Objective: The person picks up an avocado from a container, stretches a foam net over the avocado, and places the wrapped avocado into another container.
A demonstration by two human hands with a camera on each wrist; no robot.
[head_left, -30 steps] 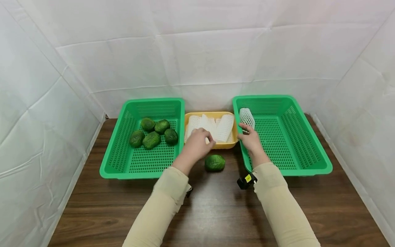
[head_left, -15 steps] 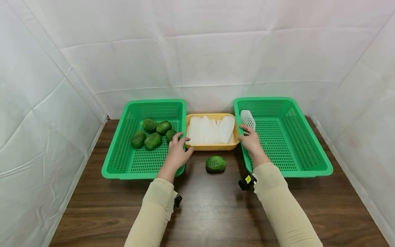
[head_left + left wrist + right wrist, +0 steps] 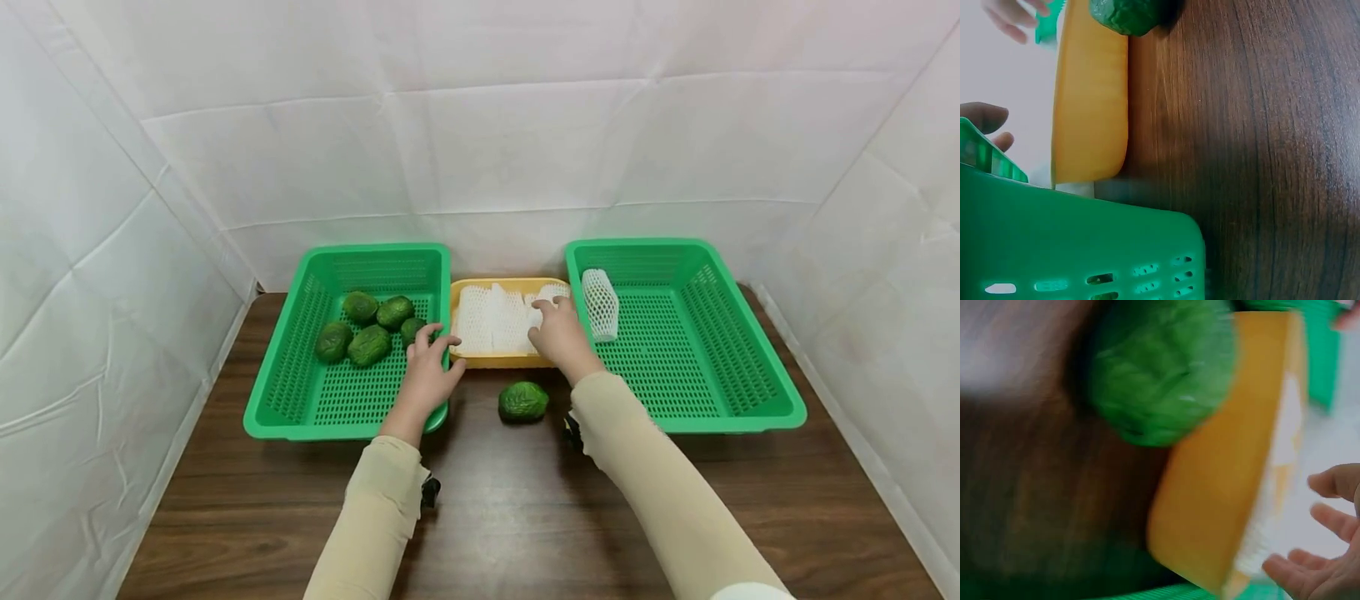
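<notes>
L. hand, qty 1: your fingers loosely spread at the tray-side rim of the L. basket, nothing in grip; rim contact n/c (can't tell). R. hand, qty 1: thumb & fingers apart over the R. end of the yellow tray, no hold seen; fingertip contact w/ the net there, can't tell.

Net sleeves, white, several: side by side in tray, btwn the two baskets. Loose fruit, dk. green, qty 1: on table, in front of tray, apart from both your hands. Basket fruits, qty 5: in L. basket. Netted item, white, qty 1: in R. basket, near its tray-side wall.

Handling (judgement): step looks like picking out 1 sleeve w/ your R. hand. Pinch one edge btwn thumb & index, not a handful; thin net prob. clings to its neighbour, so peel it sideways, then raise. Keep L. hand free to help part the mouth.

Obscured: R.-most sleeve, partly under your R. hand; 1 basket fruit, partly behind L. hand; sleeve count & netted item's contents, unclear. L. wrist view crops loose fruit & R. hand; R. wrist view blurred, hand cut by frame edge.
</notes>
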